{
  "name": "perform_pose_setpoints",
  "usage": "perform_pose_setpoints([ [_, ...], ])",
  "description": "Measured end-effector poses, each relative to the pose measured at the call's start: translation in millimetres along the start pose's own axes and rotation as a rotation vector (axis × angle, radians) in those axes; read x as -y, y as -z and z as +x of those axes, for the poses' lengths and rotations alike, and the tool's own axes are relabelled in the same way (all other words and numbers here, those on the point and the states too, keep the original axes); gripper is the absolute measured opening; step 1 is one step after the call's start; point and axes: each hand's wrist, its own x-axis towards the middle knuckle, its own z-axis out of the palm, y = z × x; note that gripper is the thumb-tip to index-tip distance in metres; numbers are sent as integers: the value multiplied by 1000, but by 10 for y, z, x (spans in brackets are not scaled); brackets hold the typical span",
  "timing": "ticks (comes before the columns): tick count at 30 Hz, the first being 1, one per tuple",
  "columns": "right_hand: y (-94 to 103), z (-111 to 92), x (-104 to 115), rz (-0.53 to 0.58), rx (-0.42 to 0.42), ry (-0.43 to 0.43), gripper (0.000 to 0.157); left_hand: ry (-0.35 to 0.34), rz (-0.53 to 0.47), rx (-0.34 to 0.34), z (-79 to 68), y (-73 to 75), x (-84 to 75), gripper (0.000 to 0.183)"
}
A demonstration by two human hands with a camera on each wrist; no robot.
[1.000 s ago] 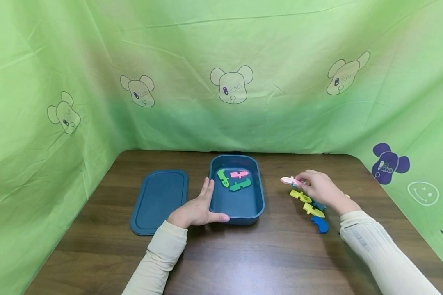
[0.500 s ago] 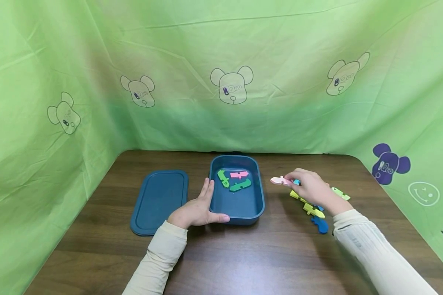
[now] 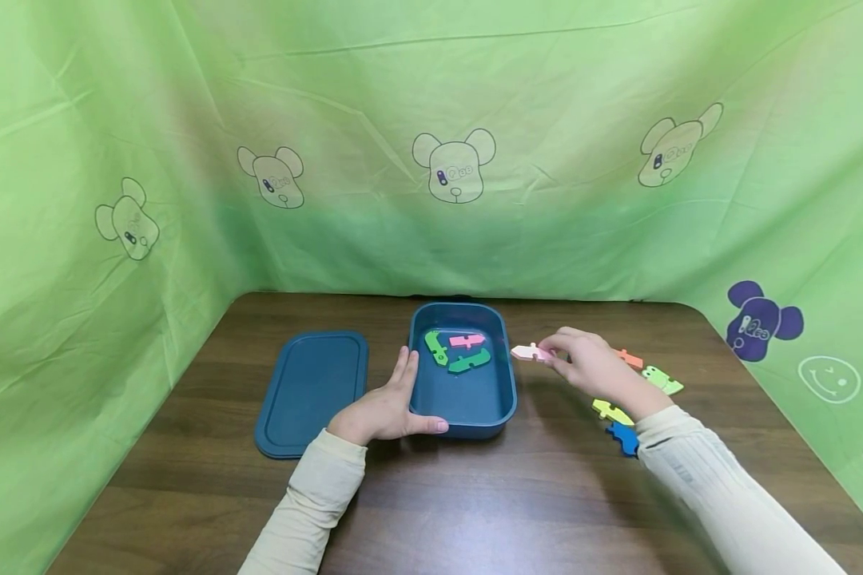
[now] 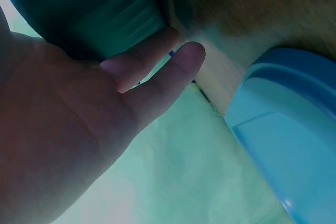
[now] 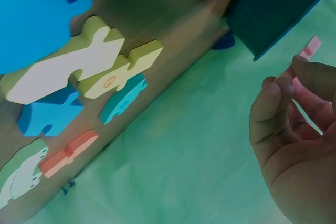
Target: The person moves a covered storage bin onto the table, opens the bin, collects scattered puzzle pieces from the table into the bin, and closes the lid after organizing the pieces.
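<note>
My right hand (image 3: pixel 593 363) pinches the pale pink piece (image 3: pixel 527 352) between thumb and fingers, right of the frame's centre. Its pointed tip is at the right wall of the box (image 3: pixel 449 399); whether it touches, I can't tell. My left hand (image 3: pixel 383 407) clasps nothing: its fingers lie straight along the box's left side, thumb out along the near edge.

In the upper half of the box are a light green piece (image 3: pixel 435 349), a pink piece (image 3: pixel 466 341) and a dark green piece (image 3: pixel 469 361). The lid (image 3: pixel 312 395) lies apart, left of centre. At the right of the frame are an orange piece (image 3: pixel 631 359), a frog (image 3: pixel 662 379), a yellow piece (image 3: pixel 611 412) and a blue piece (image 3: pixel 623 438).

I take the step in hand to be moving this piece into the box. The next move seems to call for clearing the rim, then loosening my pinch, the left hand steadying the box.
</note>
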Motion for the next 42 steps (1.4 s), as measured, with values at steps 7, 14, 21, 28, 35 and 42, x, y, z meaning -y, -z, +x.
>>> perform_pose_setpoints([
  [7, -36, 58, 68, 2, 12, 12, 12, -8, 3, 4, -1, 5, -4, 121],
  [14, -76, 108, 132, 29, 31, 20, 8, -25, 5, -1, -10, 8, -2, 120],
  [21, -132, 161, 203, 39, 22, 58, 9, -14, 1, 7, -12, 14, -6, 121],
  [28, -174, 210, 293, 50, 18, 88, 9, -17, 4, 5, -1, 13, 1, 122],
  [35, -206, 254, 362, 65, 61, 79, 8, -22, -2, 0, 11, 3, 8, 122],
  [42, -249, 287, 396, 63, 81, 72, 11, -22, -5, -3, 11, 4, 8, 122],
])
